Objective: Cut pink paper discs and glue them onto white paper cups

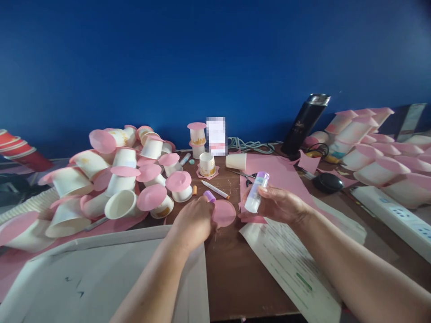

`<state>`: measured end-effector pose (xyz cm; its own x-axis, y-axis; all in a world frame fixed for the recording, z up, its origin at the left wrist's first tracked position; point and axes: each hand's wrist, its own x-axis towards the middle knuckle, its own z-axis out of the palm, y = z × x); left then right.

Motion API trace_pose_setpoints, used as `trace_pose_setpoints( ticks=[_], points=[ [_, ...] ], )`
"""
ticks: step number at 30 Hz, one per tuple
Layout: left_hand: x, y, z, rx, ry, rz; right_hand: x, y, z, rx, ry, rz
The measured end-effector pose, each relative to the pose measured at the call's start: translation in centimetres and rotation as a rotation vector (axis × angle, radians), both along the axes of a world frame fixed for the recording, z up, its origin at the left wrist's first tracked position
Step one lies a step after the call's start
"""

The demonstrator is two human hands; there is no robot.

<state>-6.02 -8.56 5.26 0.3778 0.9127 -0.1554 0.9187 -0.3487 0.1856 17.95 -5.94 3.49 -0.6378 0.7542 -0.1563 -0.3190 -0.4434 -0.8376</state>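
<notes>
Left hand: the left hand is curled shut around a small purple cap, which pokes up between thumb and fingers, and its fingertips rest against the pink paper circle.
Right hand: the right hand is wrapped loosely around a glue stick, fingers closed on its lower half, the uncapped purple end pointing up and away.
Glue stick: a white tube with a lilac top and a faint printed label; it hovers just above the pink paper sheet, right of the circle.
Pink circle: a flat, neatly cut disc lying on the brown tabletop, close to the near edge of the sheet it matches in colour.
Doing it well: in my judgement the disc needs pinning flat with the left fingertips while the glue goes on in light, even strokes out to the rim, since thin paper like this will buckle or skid under a heavy press.
Cap: best kept in the hand as it is, so it does not roll off among the clutter.
Left of the hands: a heap of white paper cups with pink discs stuck on them, tumbled every way.
Beyond: a pen, scissors half on the sheet, and one upright cup.
Right side: more pink-topped cups, a black flask and a white power strip.
</notes>
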Motion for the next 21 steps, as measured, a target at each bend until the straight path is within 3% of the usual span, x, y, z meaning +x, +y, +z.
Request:
trace_pose_setpoints(
  ticks=[10, 17, 21],
  points=[
    [-0.2, 0.0, -0.5, 0.077, 0.016, -0.076, -1.5, -0.2, -0.8, -0.072, 0.013, -0.104],
    [-0.1, 0.0, -0.5, 0.076, 0.033, -0.068, -0.8, -0.1, -0.2, -0.106, 0.033, 0.035],
    [-0.2, 0.0, -0.9, 0.103, 0.049, -0.077, -1.1, -0.3, -0.2, -0.139, 0.032, 0.044]
  ],
)
